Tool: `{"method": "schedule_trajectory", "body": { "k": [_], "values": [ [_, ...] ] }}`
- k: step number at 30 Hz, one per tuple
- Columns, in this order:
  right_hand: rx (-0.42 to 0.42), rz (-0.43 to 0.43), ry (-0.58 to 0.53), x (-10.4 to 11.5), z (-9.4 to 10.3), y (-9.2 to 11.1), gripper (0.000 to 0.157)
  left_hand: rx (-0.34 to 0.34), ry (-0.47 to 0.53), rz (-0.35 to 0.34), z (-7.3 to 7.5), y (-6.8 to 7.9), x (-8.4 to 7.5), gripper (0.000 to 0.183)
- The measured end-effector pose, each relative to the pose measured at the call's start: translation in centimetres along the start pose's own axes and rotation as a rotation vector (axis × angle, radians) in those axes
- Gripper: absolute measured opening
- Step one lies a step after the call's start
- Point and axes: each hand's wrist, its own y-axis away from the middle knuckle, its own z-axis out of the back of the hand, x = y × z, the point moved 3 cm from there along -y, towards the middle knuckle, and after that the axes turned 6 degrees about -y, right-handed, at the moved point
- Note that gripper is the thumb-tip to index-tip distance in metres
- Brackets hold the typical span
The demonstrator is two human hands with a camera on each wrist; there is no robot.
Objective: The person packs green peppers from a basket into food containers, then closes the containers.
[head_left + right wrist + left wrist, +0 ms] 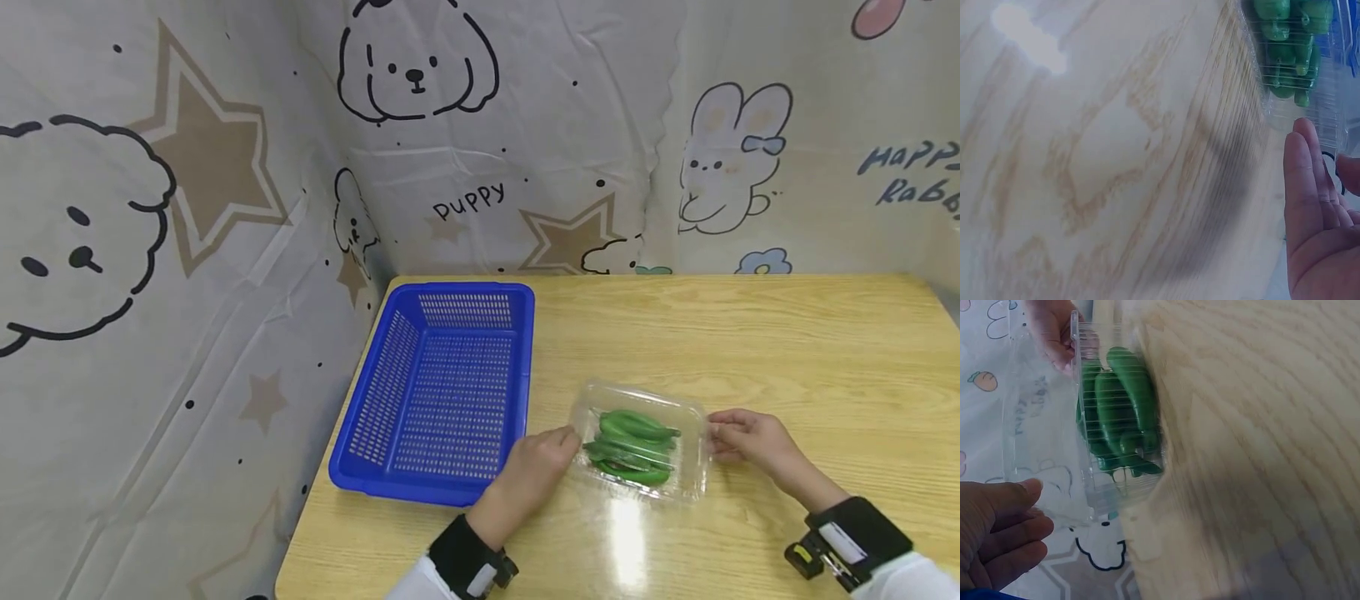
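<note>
A clear plastic container (686, 487) with several green peppers (633, 446) inside stands on the table. In the left wrist view its smooth lid (1041, 425) lies above the ridged base. My left hand (536, 471) is at the container's left end, thumb and curled forefinger pinching the lid's edge. At the opposite end is my right hand (757, 446), its fingertips right at the container. The right wrist view shows those fingers (1302, 175) straight and side by side, with the thumb apart from them.
To the left of the container is a blue plastic basket (457, 408) with slotted walls, close by my left forearm. The light wooden table (750, 333) extends to the right and back. A printed cloth (480, 150) hangs behind and along the left side.
</note>
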Motion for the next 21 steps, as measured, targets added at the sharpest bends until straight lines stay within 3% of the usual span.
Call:
{"method": "schedule_trajectory", "body": {
  "k": [12, 21],
  "values": [
    [0.061, -0.027, 0.093, 0.3, -0.8, 2.0, 0.06, -0.016, -0.104, -0.042, -0.7, 0.6, -0.9, 0.005],
    [0.232, -0.024, -0.033, -0.5, -0.6, 2.1, 0.062, 0.087, -0.113, 0.046, -0.8, 1.0, -2.2, 0.005]
  ]
}}
